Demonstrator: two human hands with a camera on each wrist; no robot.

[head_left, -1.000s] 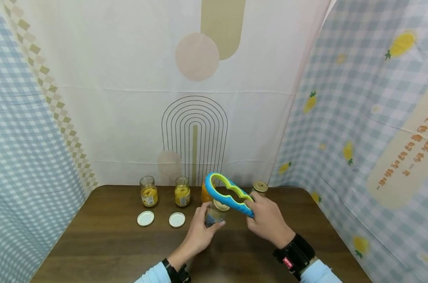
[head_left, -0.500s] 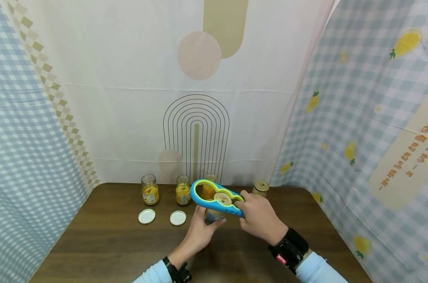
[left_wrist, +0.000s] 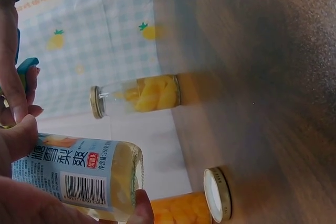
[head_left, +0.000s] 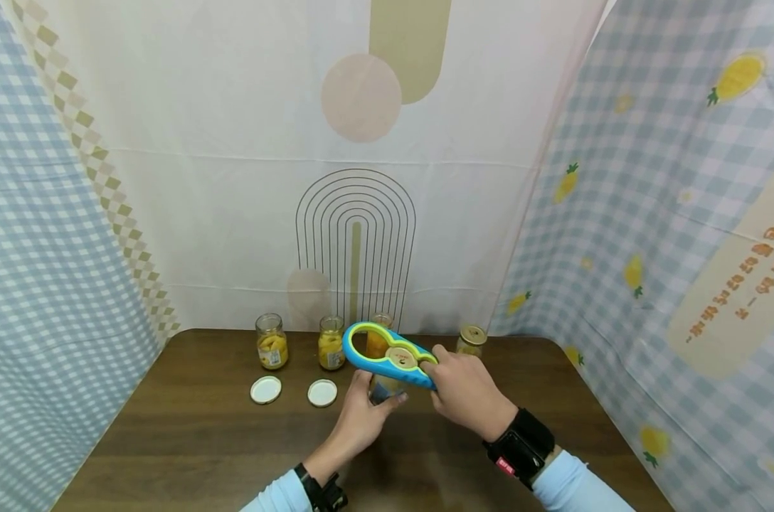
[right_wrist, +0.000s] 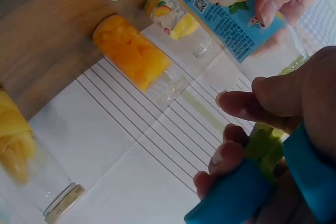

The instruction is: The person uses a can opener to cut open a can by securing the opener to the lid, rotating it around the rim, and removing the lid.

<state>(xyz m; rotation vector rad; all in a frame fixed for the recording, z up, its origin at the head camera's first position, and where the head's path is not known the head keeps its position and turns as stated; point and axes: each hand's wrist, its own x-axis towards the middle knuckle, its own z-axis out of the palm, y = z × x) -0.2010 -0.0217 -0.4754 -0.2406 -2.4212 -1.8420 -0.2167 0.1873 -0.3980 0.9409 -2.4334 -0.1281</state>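
Note:
My left hand (head_left: 361, 419) grips a glass jar (left_wrist: 86, 179) with a pale blue label and a barcode, holding it up off the table. Pale contents show through its glass. In my right hand (head_left: 467, 395) is a blue and lime-green jar opener (head_left: 374, 368), held by its right end. The opener lies over the top of the jar, and the jar's gold lid (head_left: 401, 357) shows inside one of its rounded openings. In the right wrist view, my fingers wrap round the opener's blue handles (right_wrist: 231, 195), beside the jar's lid end.
Behind stand open jars of yellow fruit, one far left (head_left: 272, 350) and another (head_left: 331, 350) nearer the middle, plus a jar of orange fruit (head_left: 377, 346). Lids lie upturned on the wooden table (head_left: 188, 427), including a left one (head_left: 266, 390). A lidded jar (head_left: 471, 341) stands back right.
My right hand has brought the jar opener left and down, from a raised tilt beside the jar to over its lid. Since half a second ago it has shifted only slightly.

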